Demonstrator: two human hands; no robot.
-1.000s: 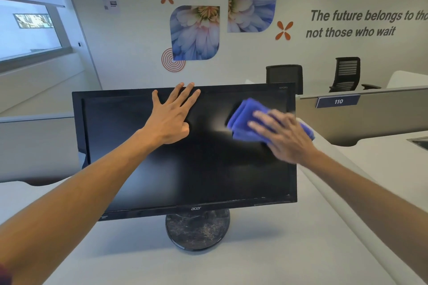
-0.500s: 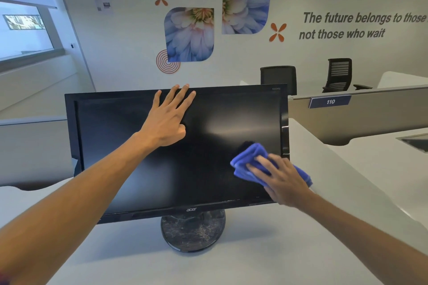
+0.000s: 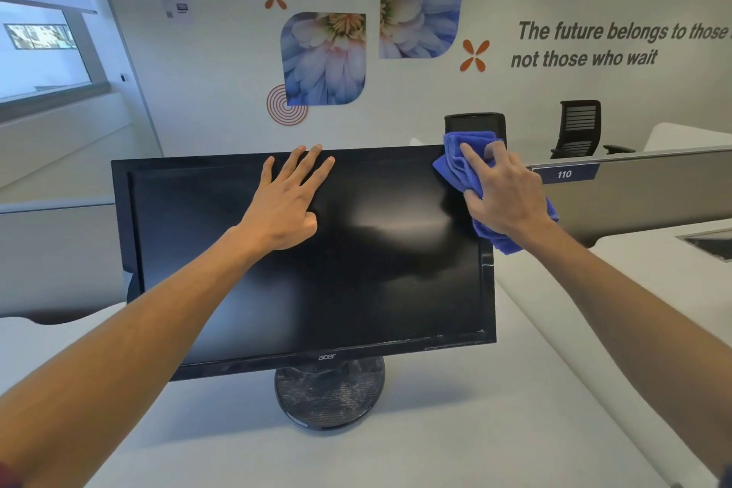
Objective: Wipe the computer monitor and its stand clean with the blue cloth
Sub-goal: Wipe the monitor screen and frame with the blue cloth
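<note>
Standing on a white desk (image 3: 435,448), the monitor (image 3: 309,269) is black, wide, screen off, glossy with a pale glare patch right of centre; "acer" logo on the bottom bezel. Faint specks and scuffs along the lower right bezel. Its stand (image 3: 329,392) is a round dark base right under the logo, mottled with grey dust and smears.

Left hand (image 3: 287,202) lies flat on the upper middle of the screen, fingers spread, tips reaching the top bezel, thumb tucked in on the glass. Right hand (image 3: 505,194) presses the blue cloth (image 3: 459,162) against the monitor's top right corner, fingers curled over the bunched fabric; cloth wraps past the right edge, a fold hanging out below the wrist. Both bare forearms cross the frame and cover parts of the screen and desk.

Behind: grey partition (image 3: 653,186) with a blue "110" tag (image 3: 564,173), two black office chairs (image 3: 578,127), one half hidden by the cloth and hand. Wall has flower decals (image 3: 323,57), orange shapes, slogan text. Window (image 3: 39,51) far left. Desk in front of the stand is bare.
</note>
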